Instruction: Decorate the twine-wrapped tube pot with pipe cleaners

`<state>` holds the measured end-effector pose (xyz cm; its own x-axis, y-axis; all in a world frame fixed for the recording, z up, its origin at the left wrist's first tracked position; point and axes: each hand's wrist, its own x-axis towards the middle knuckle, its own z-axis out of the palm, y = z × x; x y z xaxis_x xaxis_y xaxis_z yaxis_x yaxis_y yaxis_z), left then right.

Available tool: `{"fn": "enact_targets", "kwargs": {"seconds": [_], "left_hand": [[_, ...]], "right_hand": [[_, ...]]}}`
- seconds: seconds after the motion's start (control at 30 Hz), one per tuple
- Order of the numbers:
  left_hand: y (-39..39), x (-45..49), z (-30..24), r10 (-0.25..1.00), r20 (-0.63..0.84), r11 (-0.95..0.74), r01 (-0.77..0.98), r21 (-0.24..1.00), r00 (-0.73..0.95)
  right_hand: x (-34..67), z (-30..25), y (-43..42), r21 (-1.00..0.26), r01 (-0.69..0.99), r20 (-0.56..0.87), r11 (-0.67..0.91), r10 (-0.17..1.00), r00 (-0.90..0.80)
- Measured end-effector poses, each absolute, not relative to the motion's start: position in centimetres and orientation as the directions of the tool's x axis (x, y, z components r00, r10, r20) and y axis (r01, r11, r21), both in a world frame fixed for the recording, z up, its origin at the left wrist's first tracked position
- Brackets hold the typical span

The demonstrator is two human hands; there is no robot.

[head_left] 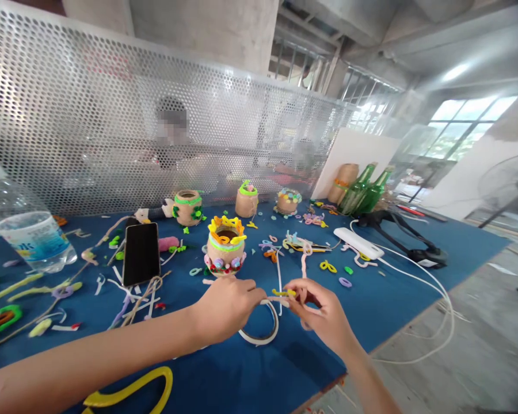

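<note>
My left hand (228,305) is closed, its fingertips pinching one end of a thin pale strip (277,299). My right hand (322,316) pinches a short yellow pipe cleaner piece (284,292) where the strip's other end meets it. A pale pink pipe cleaner (303,265) runs down behind the right fingers; whether they grip it I cannot tell. Under the left fingertips lies a roll of white tape (277,325). Just beyond the left hand stands a twine-wrapped jar (225,256) with a yellow looped crown and colored pompoms round its base.
More twine-covered jars (187,208) line the back, before a perforated metal screen (224,126). At left are a phone (141,253), a water bottle (37,241) and craft scraps. Yellow-handled scissors (166,391) lie in front. Green bottles (362,187) and a white power strip (358,242) are at right.
</note>
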<state>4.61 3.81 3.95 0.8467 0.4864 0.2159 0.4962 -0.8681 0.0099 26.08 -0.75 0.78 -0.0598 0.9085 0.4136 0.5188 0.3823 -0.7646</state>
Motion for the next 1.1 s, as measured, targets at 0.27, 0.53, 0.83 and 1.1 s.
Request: {"fn": "enact_targets", "kwargs": {"seconds": [0.27, 0.53, 0.83, 1.1], "left_hand": [[2.8, 3.5, 4.0, 0.504, 0.114, -0.862, 0.508, -0.001, 0.856], [3.2, 3.1, 3.9, 0.588, -0.005, -0.809, 0.587, -0.042, 0.809], [2.6, 2.0, 4.1, 0.546, 0.158, -0.823, 0.562, -0.079, 0.822], [4.2, 1.3, 4.9, 0.502, 0.450, -0.836, 0.547, 0.035, 0.739]], "right_hand": [[26.0, 0.3, -1.6, -0.609, 0.645, 0.512, 0.462, 0.850, -0.126], [35.4, -0.6, 8.6, -0.772, 0.636, 0.274, -0.012, 0.896, 0.349], [37.4, 1.0, 12.5, -0.739, 0.673, 0.352, 0.044, 0.876, 0.329], [37.1, 6.8, 12.9, -0.858, 0.456, 0.440, 0.236, 0.796, 0.415]]}}
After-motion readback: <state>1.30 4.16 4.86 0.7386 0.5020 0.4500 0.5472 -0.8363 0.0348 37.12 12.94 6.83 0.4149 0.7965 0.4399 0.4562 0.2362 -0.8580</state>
